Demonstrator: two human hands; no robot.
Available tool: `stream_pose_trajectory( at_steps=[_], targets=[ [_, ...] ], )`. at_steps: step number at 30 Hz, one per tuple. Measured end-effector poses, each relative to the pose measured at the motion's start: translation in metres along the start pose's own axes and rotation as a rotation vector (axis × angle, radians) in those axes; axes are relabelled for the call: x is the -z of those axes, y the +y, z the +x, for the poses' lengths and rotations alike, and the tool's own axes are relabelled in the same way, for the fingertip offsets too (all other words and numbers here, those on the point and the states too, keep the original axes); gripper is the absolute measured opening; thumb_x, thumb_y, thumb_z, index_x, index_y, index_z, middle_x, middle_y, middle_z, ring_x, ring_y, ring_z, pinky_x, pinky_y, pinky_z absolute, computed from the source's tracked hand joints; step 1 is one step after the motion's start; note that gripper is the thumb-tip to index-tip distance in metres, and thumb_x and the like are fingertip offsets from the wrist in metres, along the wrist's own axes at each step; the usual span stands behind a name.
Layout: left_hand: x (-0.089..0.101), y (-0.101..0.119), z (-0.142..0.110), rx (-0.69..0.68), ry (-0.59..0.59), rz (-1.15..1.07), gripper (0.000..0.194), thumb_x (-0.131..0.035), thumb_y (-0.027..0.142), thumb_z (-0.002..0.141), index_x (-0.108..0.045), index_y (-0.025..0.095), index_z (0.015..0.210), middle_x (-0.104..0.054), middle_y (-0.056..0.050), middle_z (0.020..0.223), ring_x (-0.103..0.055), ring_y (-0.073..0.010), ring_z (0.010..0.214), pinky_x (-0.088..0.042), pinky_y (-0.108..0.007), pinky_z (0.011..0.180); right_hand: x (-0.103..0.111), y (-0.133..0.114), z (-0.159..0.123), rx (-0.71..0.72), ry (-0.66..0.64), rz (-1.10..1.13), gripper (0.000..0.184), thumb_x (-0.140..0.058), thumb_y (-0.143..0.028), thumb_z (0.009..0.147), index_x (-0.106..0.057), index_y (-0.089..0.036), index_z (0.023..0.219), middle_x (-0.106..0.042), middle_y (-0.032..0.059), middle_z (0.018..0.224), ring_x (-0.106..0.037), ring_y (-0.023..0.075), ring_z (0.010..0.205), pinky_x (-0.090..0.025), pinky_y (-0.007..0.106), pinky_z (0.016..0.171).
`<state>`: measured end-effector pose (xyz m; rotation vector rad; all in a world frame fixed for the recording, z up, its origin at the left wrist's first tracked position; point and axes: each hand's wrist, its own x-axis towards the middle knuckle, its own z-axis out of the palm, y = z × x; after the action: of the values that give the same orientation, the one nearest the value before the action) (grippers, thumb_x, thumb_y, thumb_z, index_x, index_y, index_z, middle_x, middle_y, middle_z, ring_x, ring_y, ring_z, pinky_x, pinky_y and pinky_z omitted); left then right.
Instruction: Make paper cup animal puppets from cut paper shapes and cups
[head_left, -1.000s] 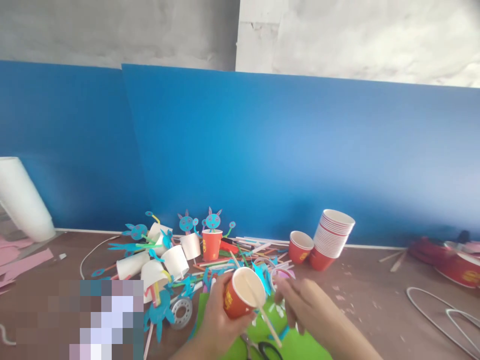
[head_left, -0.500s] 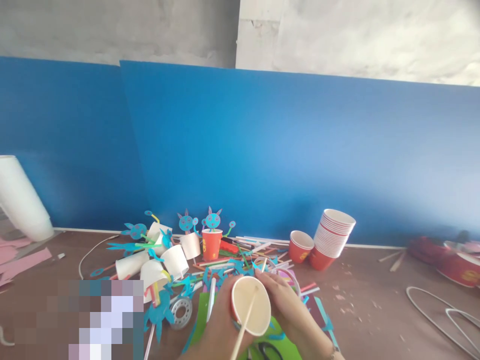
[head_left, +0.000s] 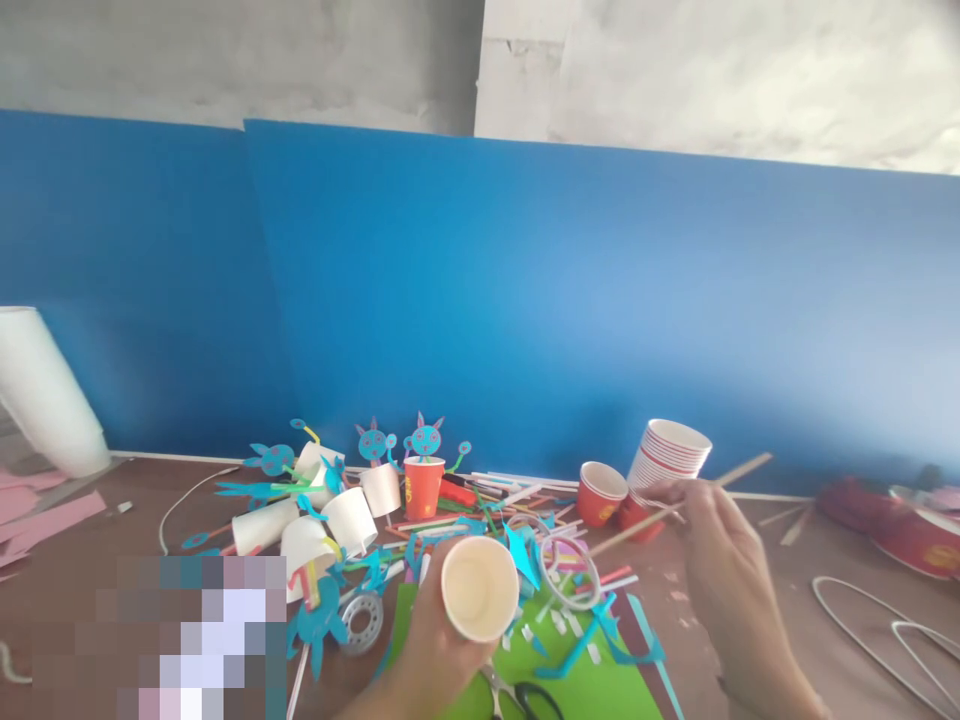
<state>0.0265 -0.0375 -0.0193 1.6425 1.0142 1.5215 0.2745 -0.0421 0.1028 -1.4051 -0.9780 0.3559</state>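
Note:
My left hand [head_left: 442,645] is closed around a paper cup [head_left: 480,590], its mouth tilted toward me and its pale inside showing. Out to the right, my right hand [head_left: 716,545] pinches a thin wooden stick [head_left: 626,532], which slants up to the right, apart from the cup. Below the cup lie scissors [head_left: 517,690] on a green sheet [head_left: 600,690]. Blue paper cut-outs [head_left: 592,645], small white scraps and a roll of clear tape [head_left: 571,572] are spread between my hands.
A tall stack of paper cups [head_left: 670,455] stands behind my right hand, beside a single red cup [head_left: 602,493]. Finished-looking cup figures with blue heads [head_left: 426,440] and straws crowd the back left. A grey tape ring [head_left: 362,625] lies left; a white cable [head_left: 862,600] lies right.
The stick, which ran across the cup, is now out to the right in my right hand. That hand has left the cup. My left hand has shifted slightly left with the cup.

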Motion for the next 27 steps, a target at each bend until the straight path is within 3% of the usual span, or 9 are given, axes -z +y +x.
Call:
stream_pose_trajectory(
  at_steps=[4, 6, 11, 16, 23, 27],
  targets=[
    [0.002, 0.009, 0.006, 0.133, -0.125, -0.105, 0.06, -0.073, 0.017, 0.065, -0.047, 0.021, 0.119, -0.06, -0.01, 0.113, -0.058, -0.0285, 0.104, -0.048, -0.042, 0.09, -0.019, -0.002, -0.021, 0.157, -0.389, -0.228, 0.033, -0.046, -0.051, 0.087, -0.061, -0.021, 0.089, -0.064, 0.002, 0.069, -0.059, 0.0178, 0.06, -0.043, 0.026, 0.053],
    [0.005, 0.01, 0.008, 0.202, -0.165, -0.139, 0.06, -0.073, 0.015, 0.064, -0.047, 0.022, 0.118, -0.06, -0.009, 0.11, -0.059, -0.0276, 0.102, -0.047, -0.042, 0.091, -0.025, -0.001, -0.03, 0.222, -0.512, -0.338, 0.03, -0.039, -0.047, 0.092, -0.057, -0.023, 0.097, -0.065, 0.0018, 0.073, -0.06, 0.0178, 0.062, -0.044, 0.026, 0.055],
    [0.006, 0.01, 0.013, 0.248, -0.236, -0.229, 0.058, -0.067, 0.015, 0.07, -0.045, 0.023, 0.123, -0.061, -0.006, 0.111, -0.058, -0.0249, 0.102, -0.046, -0.037, 0.091, -0.029, -0.002, -0.036, 0.437, -0.79, -0.584, 0.02, -0.04, -0.031, 0.096, -0.056, -0.023, 0.087, -0.063, 0.0024, 0.082, -0.059, 0.0184, 0.074, -0.045, 0.029, 0.066],
    [0.005, 0.008, 0.012, 0.236, -0.319, -0.282, 0.058, -0.066, 0.012, 0.071, -0.047, 0.023, 0.125, -0.061, -0.007, 0.115, -0.057, -0.0259, 0.106, -0.044, -0.036, 0.094, -0.035, -0.005, -0.037, 0.571, -0.856, -0.654, 0.017, -0.047, -0.025, 0.094, -0.062, -0.023, 0.084, -0.06, 0.0023, 0.086, -0.058, 0.0199, 0.082, -0.044, 0.035, 0.075],
    [0.0, 0.002, 0.005, 0.221, -0.392, -0.359, 0.063, -0.063, 0.009, 0.071, -0.042, 0.026, 0.128, -0.059, -0.006, 0.115, -0.057, -0.0246, 0.103, -0.046, -0.037, 0.092, -0.045, -0.007, -0.045, 0.528, -0.923, -0.57, 0.015, -0.052, -0.021, 0.092, -0.065, -0.023, 0.084, -0.061, 0.0021, 0.086, -0.058, 0.0197, 0.085, -0.044, 0.033, 0.075],
    [-0.001, 0.0, 0.003, 0.228, -0.375, -0.374, 0.062, -0.062, 0.009, 0.072, -0.041, 0.028, 0.128, -0.058, -0.005, 0.115, -0.056, -0.0233, 0.104, -0.045, -0.036, 0.093, -0.048, -0.009, -0.048, 0.465, -0.924, -0.512, 0.016, -0.05, -0.02, 0.092, -0.063, -0.021, 0.082, -0.061, 0.0023, 0.084, -0.058, 0.0187, 0.081, -0.045, 0.031, 0.072]
  ],
)
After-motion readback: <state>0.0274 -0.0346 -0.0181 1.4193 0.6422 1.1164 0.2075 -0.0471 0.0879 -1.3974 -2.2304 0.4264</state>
